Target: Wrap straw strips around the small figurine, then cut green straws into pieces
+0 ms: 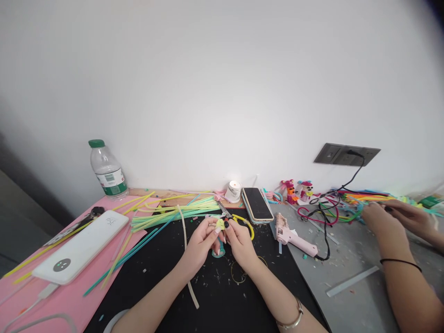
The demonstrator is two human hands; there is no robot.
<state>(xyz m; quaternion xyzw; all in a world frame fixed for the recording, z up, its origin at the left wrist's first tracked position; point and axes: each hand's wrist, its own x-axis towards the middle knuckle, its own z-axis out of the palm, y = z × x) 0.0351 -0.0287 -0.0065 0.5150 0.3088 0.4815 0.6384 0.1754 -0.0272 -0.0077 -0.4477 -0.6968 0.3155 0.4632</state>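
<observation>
Above the black mat (166,286), my left hand (200,238) and my right hand (242,243) meet, fingertips nearly together. Both are closed in a pinch on a small yellow-green fuzzy piece (220,224), which looks like shaped pipe cleaner. Just under the fingers a teal fuzzy piece (219,253) shows; I cannot tell whether it is joined to the yellow-green one. Fingers cover part of both. Behind my hands lie scissors (224,209) and a bent yellow pipe cleaner (248,224). A cream pipe cleaner (189,282) runs beside my left forearm.
Pipe cleaners (180,212) lie in a bundle at back left. A white power bank (83,247) and a bottle (108,171) stand left. Rightward are a phone (258,204), a paper cup (233,191) and a corded pink glue gun (293,238). A co-worker's hands (385,222) work at far right.
</observation>
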